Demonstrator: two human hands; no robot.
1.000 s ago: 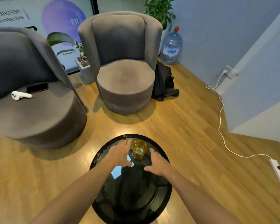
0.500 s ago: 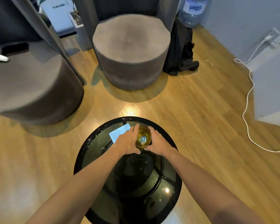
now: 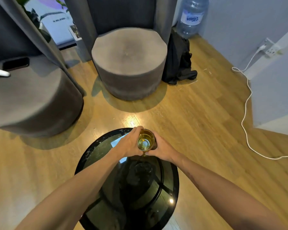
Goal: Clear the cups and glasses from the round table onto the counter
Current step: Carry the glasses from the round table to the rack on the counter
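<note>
- I see the amber-tinted drinking glass (image 3: 146, 140) at the 12 o'clock edge of the round black glass surface (image 3: 96, 151), seen from above.
- My left hand (image 3: 129, 143) wraps the glass from 9 o'clock, fingers curled over its far rim.
- My right hand (image 3: 161, 147) grips it from 3 o'clock, so both hands hold the same glass.
- I cannot tell whether the glass base rests on the surface or is lifted.
- A grey round upholstered chair (image 3: 129, 62) stands at 12 o'clock, with a clear plastic water bottle (image 3: 190, 15) at 1 o'clock.
- A white cable (image 3: 245, 105) trails across the wooden floor (image 3: 189, 117) at 2 o'clock.
</note>
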